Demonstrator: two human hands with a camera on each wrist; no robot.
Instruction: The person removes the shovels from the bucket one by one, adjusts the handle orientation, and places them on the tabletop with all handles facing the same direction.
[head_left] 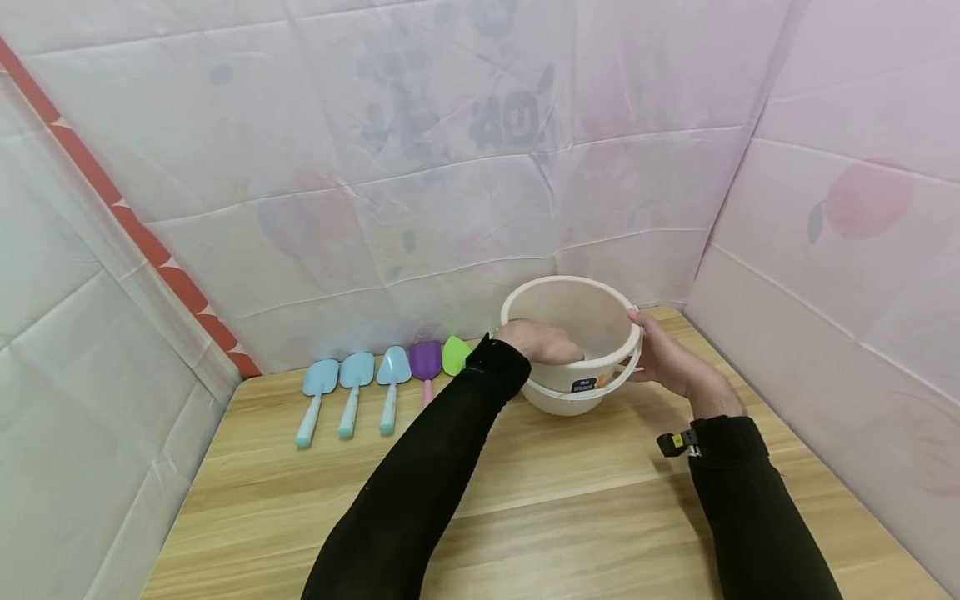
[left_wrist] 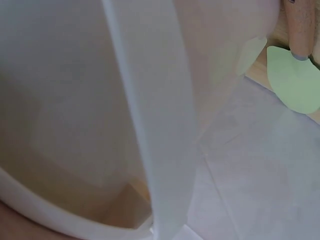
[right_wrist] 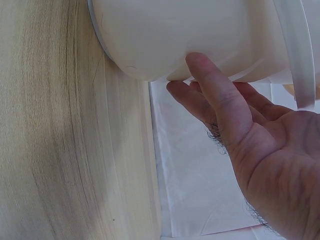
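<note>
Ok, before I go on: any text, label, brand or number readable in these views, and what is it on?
"40": faint grey figures showing through the plastic sheet backdrop; the reading is uncertain.
Dark label on the white bucket: its print is too small to read.
The row of toy shovels, the table and both wrist views show no readable text.

Bare wooden table stretches open in front of the white bucket. Toy shovels line its left; draped walls crowd behind and right.
</note>
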